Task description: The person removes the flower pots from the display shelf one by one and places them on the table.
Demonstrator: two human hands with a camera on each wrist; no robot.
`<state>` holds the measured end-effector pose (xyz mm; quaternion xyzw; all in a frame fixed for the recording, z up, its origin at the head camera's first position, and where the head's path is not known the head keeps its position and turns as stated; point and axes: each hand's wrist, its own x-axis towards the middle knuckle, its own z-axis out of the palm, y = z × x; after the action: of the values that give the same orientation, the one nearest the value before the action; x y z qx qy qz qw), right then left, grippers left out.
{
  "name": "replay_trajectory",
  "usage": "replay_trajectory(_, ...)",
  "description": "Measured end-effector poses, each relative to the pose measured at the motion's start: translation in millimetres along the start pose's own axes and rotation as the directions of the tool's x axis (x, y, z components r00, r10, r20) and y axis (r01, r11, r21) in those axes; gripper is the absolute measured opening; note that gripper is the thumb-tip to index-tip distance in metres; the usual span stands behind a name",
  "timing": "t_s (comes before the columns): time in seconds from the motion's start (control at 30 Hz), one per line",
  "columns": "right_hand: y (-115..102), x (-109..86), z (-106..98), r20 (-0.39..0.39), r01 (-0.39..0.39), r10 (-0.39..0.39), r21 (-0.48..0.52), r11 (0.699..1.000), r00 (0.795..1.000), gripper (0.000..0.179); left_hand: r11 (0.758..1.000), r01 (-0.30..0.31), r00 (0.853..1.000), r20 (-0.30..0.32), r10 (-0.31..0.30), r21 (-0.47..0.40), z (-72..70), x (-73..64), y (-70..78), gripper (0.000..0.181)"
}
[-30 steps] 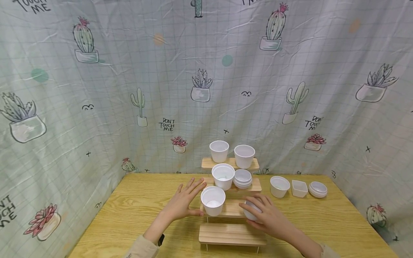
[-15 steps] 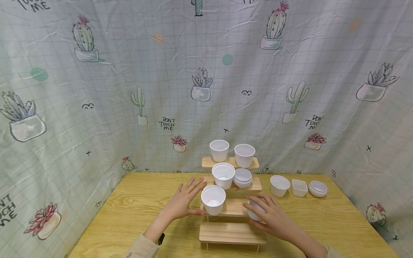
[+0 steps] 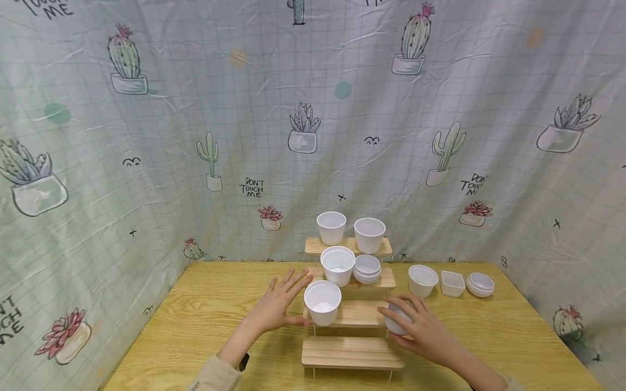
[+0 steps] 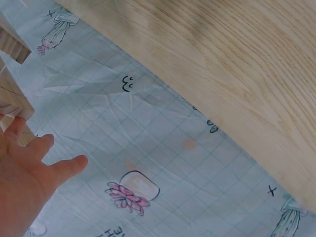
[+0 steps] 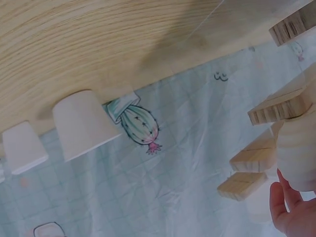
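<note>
A four-tier wooden stand (image 3: 352,352) is on the table with white plastic pots on its upper steps. My right hand (image 3: 420,331) grips a small white pot (image 3: 397,320) at the right end of the second step from the front; the fingers curve over it and hide much of it. In the right wrist view this pot (image 5: 297,153) appears beside the step ends. My left hand (image 3: 276,309) is spread at the left end of that step, beside a larger round white pot (image 3: 323,303). In the left wrist view a fingertip meets the wood's end.
Higher up stand a deep pot (image 3: 338,266) and a ringed pot (image 3: 367,269), with two more pots (image 3: 331,228) on the top step. On the table to the right are a round pot (image 3: 423,281), a square pot (image 3: 452,283) and a ringed pot (image 3: 480,285).
My right hand has shifted a little to the right along the step with the small white pot. The left hand keeps its place beside the stand.
</note>
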<state>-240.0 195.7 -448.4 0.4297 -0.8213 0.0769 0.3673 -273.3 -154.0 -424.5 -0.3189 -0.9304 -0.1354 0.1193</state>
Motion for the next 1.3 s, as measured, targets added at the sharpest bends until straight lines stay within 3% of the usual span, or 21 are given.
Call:
replay_trajectory(0.23, 5, -8.2, -5, -0.012, -0.023, 0.022, -0.014, 1.0, 1.0, 0.044, 1.0, 0.001, 1.0, 0.003, -0.001, 0.005, 0.0, -0.4, 0.3, 0.095)
replay_trajectory(0.57, 15, -15.5, -7, -0.049, -0.052, 0.051, -0.029, 0.998, 0.998, 0.051, 1.0, -0.005, 1.0, 0.001, 0.005, 0.014, -0.9, -0.3, 1.1, 0.095)
replay_trajectory(1.0, 29, -26.7, -6, -0.024, -0.09, 0.089, -0.084, 0.992, 0.996, 0.054, 1.0, -0.003, 1.0, 0.003, 0.003, 0.006, 0.3, 0.0, 0.2, 0.095)
replay_trajectory(1.3, 42, -34.6, 2, -0.066, -0.094, 0.088, -0.09, 0.992, 0.994, 0.055, 1.0, -0.003, 1.0, -0.003, 0.003, 0.005, 1.9, 0.2, -1.3, 0.095)
